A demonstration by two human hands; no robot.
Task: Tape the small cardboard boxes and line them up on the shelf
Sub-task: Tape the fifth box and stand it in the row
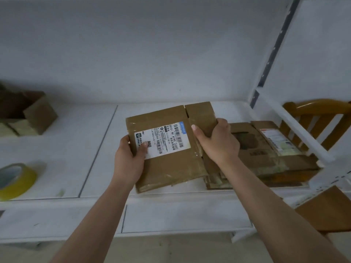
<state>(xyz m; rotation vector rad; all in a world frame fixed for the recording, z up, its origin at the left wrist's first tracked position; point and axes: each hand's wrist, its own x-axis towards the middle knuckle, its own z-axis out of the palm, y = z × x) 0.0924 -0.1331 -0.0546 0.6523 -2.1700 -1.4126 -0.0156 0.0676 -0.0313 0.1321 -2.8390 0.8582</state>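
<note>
Both hands clamp a flattened cardboard box (pixel 167 149) above the white shelf (pixel 57 149): left hand (pixel 131 158) at its 8 o'clock edge, right hand (pixel 216 141) at 3 o'clock.

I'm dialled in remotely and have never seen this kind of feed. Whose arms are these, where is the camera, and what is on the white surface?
There is no machine here: the arms belong to a person, and the single picture comes from a wide-angle camera worn on their head, looking forward and down.

Both hands hold one flattened cardboard box with a white shipping label. The left hand grips its left edge, thumb on the label. The right hand grips a flap at its right side.

On the white shelf, just right of the held box, lies a stack of more flattened boxes. At the far left sits a roll of yellow tape, and behind it an opened-up cardboard box. A wooden chair stands past the shelf's right end.
</note>
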